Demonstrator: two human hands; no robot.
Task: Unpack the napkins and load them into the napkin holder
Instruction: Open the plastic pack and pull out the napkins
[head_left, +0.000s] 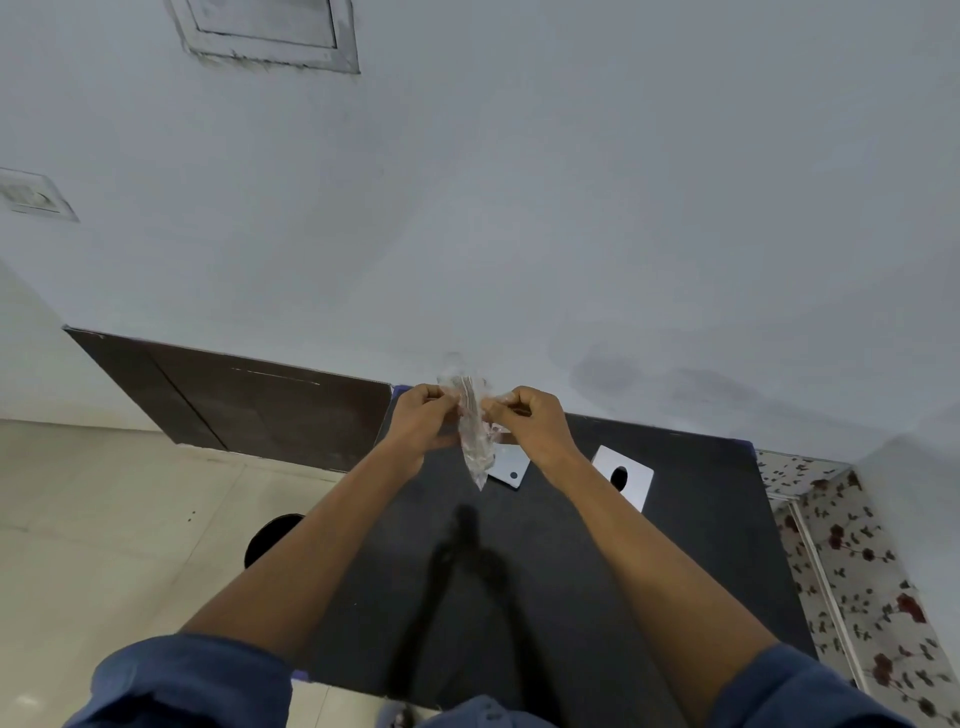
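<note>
hands, left (423, 415) and right (527, 418), grip clamped on clear packet (475, 447); print unreadable.

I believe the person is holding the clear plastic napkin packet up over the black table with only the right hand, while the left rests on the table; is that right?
Not quite. The head view shows both hands on the clear plastic napkin packet: the left hand and the right hand each pinch its top, one on either side. The rest stands: the packet is held up over the black table.
</note>
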